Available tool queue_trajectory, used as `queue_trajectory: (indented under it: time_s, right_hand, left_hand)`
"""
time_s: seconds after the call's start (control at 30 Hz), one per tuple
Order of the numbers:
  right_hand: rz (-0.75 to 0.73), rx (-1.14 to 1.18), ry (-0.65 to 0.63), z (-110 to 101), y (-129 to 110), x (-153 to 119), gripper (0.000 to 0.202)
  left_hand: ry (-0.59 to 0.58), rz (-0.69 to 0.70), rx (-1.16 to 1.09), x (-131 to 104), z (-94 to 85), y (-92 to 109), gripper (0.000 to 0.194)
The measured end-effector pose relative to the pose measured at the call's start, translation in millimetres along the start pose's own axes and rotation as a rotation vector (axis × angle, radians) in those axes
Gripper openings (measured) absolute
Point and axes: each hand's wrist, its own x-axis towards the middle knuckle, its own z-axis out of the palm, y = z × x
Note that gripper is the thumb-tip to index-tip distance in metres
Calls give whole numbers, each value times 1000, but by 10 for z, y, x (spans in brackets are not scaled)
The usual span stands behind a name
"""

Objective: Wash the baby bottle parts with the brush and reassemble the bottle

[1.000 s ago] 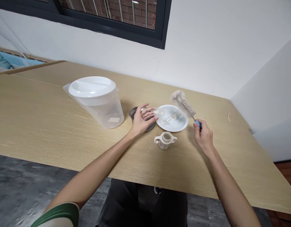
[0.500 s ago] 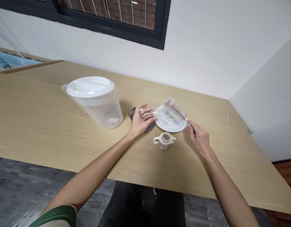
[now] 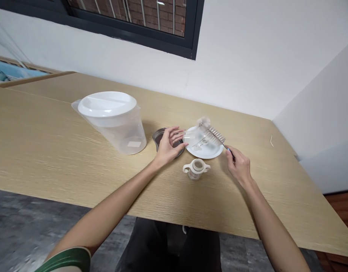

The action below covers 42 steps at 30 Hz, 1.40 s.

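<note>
My right hand [image 3: 238, 163] is closed round the handle of a bristle brush [image 3: 215, 135], whose head points up and left above a white plate [image 3: 204, 154]. A clear, see-through cup [image 3: 190, 137] lies on its side in front of the fingertips of my left hand [image 3: 168, 146], with its wall against them. The fingers of that hand are curved round the cup's end. Under my left hand is a dark round tray [image 3: 158, 136]. Nearer to me, a small bottle with two white handles [image 3: 197, 168] stands upright.
A translucent pitcher with a white lid [image 3: 114, 124] stands on the wooden table [image 3: 63, 151] at the left. A thin bent strip [image 3: 271, 141] lies at the right. Behind the table are a white wall and a dark window frame.
The fingers of my left hand have shifted slightly at the cup's end. My right hand still holds the brush, in nearly the same place.
</note>
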Motion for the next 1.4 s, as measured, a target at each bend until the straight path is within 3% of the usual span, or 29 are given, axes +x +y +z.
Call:
queue_trajectory:
  time_s: [0.2, 0.43, 0.6, 0.77, 0.87, 1.0, 1.13, 1.3, 1.4]
  right_hand:
    - [-115, 25, -48, 6, -7, -3, 38]
    - [-85, 24, 53, -15, 82, 4, 34]
    - [-152, 28, -34, 12, 55, -7, 33]
    - [-71, -10, 23, 34, 125, 0, 33]
    - [-96, 40, 64, 12, 112, 2, 33]
    - [-144, 54, -1, 3, 48, -2, 33]
    - [-87, -1, 3, 0, 56, 3, 35]
    - [-93, 27, 82, -27, 62, 5, 34]
    - [-136, 47, 54, -23, 29, -1, 33]
  left_hand:
    - [-30, 131, 79, -10, -23, -44, 65]
    - [-48, 174, 126, -3, -53, -67, 64]
    - [-54, 184, 127, -7, -54, -60, 63]
    - [-40, 134, 117, -18, -35, 2, 64]
    - [-37, 65, 82, -20, -12, 48, 59]
    - [-14, -26, -24, -3, 0, 69, 57]
    - [-23, -91, -47, 24, -19, 74, 62]
    - [-3, -69, 21, 42, -34, 100, 62]
    - [-14, -41, 76, 42, -37, 97, 58]
